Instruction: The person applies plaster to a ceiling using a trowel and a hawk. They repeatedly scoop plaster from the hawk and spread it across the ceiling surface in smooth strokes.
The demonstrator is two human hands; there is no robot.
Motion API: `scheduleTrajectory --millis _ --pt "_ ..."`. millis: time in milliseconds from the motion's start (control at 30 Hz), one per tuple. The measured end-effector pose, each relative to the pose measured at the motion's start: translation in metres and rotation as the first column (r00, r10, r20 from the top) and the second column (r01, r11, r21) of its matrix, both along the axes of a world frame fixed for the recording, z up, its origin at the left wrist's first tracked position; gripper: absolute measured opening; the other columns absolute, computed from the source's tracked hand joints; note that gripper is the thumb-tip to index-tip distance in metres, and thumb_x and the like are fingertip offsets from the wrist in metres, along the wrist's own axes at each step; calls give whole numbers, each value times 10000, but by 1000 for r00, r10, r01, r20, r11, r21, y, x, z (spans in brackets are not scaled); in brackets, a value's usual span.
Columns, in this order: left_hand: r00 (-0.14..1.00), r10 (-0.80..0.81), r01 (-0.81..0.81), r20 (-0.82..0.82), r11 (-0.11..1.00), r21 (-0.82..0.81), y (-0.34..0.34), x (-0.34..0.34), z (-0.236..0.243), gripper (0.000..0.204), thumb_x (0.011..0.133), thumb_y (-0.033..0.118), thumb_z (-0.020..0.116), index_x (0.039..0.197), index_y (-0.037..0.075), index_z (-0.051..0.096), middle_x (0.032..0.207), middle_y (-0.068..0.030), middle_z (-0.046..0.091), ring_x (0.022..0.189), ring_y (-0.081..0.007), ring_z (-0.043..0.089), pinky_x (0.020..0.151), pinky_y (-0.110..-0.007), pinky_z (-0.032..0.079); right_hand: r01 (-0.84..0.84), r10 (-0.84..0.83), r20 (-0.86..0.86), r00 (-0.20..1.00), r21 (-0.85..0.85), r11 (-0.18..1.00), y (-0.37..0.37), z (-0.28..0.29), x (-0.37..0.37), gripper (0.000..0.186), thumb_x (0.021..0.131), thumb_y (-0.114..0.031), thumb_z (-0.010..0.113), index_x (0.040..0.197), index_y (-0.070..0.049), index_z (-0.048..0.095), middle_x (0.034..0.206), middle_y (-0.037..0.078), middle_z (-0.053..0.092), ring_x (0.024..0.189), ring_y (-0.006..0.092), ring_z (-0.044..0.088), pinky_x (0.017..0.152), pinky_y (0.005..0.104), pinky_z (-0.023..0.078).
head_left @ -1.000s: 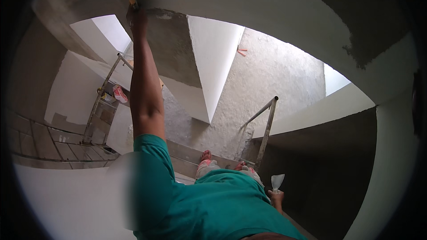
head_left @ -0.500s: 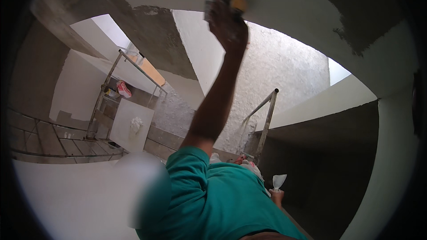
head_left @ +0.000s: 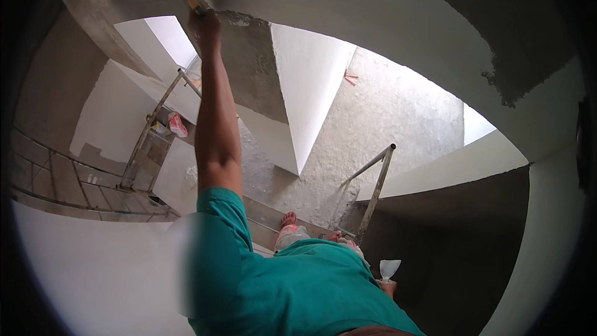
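My left hand (head_left: 206, 25) is raised far up at the end of an outstretched arm, closed on a plastering trowel (head_left: 194, 2) with a yellow handle. Seen nearly edge-on, the trowel's blade is at the overhead surface, by the border between pale plaster (head_left: 373, 6) and bare grey cement (head_left: 245, 56). Low at my right side, my right hand (head_left: 387, 288) grips a putty knife (head_left: 390, 269) with its wide, whitish blade pointing up. Part of that hand is hidden behind my teal shirt.
Metal scaffold rails stand to the right (head_left: 376, 193) and left (head_left: 152, 118). A pale board (head_left: 171, 174) lies left of my arm, with a red-and-white bag (head_left: 177, 124) beyond it. My foot (head_left: 288, 218) is on planks. A metal grid (head_left: 74, 190) lies far left.
My left hand has swept the trowel leftward along the overhead surface, from the upper middle toward the grey cement. My right hand still holds the putty knife, slightly lower in view.
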State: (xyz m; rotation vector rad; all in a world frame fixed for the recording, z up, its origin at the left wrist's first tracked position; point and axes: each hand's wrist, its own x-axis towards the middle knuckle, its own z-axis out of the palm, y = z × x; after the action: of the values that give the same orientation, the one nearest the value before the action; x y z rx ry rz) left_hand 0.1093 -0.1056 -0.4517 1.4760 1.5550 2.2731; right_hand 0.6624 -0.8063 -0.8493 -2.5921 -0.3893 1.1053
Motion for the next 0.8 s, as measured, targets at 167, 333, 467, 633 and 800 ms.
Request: scheduleTrajectory --millis 167,333,467,633,800 --pt "987 108 -105 -117 994 33 49 -39 17 317 814 99 568 1095 -48 575 877 -118 628 757 -210 548 740 -345 465 19 -18 23 1000 -33 999 -2 9 -9 249 605 -165 861 738 -16 712 690 97 693 590 172 655 539 374 506" --pt "991 -42 34 -127 997 -67 47 -21 21 405 820 163 549 1184 -10 595 971 -203 684 854 -346 666 791 -430 511 29 -29 20 999 7 1000 7 27 -25 202 639 -35 835 738 -17 660 627 71 638 502 173 605 442 356 473" --pt "976 -34 28 -216 999 -31 20 42 15 434 808 127 551 1223 6 589 1002 -196 696 849 -345 690 750 -412 547 72 -72 -30 997 3 997 3 29 -29 200 649 -35 832 749 -15 660 625 73 635 494 174 599 440 352 467" --pt "979 54 -25 -198 989 145 -44 194 2 438 820 128 609 1254 62 603 1123 -177 680 996 -322 677 868 -386 531 -33 33 11 999 -16 999 2 14 -16 202 652 -42 833 750 -9 660 620 65 628 490 171 594 441 346 467" --pt "912 -59 118 -405 986 121 -122 282 -26 575 789 -16 556 1358 52 503 1322 -215 564 1252 -397 519 1046 -490 400 32 -29 -37 999 73 997 5 5 1 188 659 -34 819 741 -11 652 612 58 615 485 168 586 440 339 463"
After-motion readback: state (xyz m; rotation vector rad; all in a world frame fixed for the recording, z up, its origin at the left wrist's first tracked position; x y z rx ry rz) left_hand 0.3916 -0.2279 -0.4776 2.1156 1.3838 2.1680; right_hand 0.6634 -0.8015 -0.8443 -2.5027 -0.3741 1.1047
